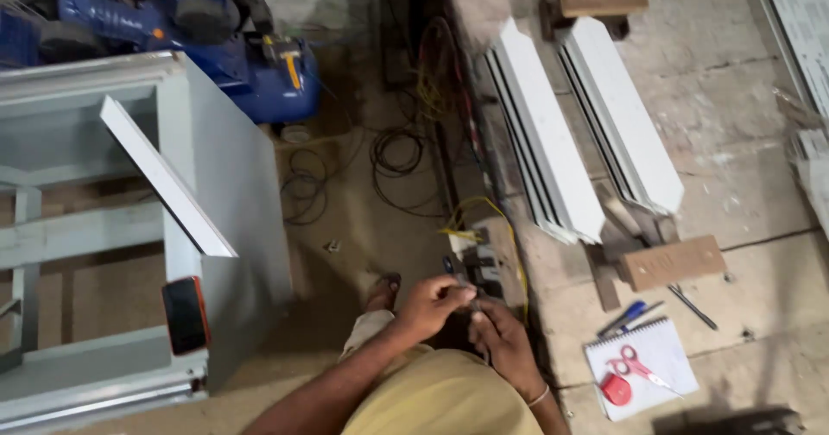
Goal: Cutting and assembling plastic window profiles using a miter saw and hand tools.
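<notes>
- Small dark metal part, pinched between both hands low in the head view, is sitting just above my knees and right in front of the grey electrical switch box with its yellow wires; it is too small for me to tell what kind of part it is.
- I am curling my left hand over the part from the left, fingers closed down on it, thumb and forefinger doing the holding.
- I am bringing my right hand up from below, fingertips together on the same part, so the two hands are touching each other around it.
- To do this well, I judge that I should be keeping the left hand steady as the anchor and letting only the right fingertips work, staying clear of the bare wire ends.
- White mitred profile lengths are lying well apart on wooden blocks, and red-handled scissors are resting on a spiral notepad near my right.
</notes>
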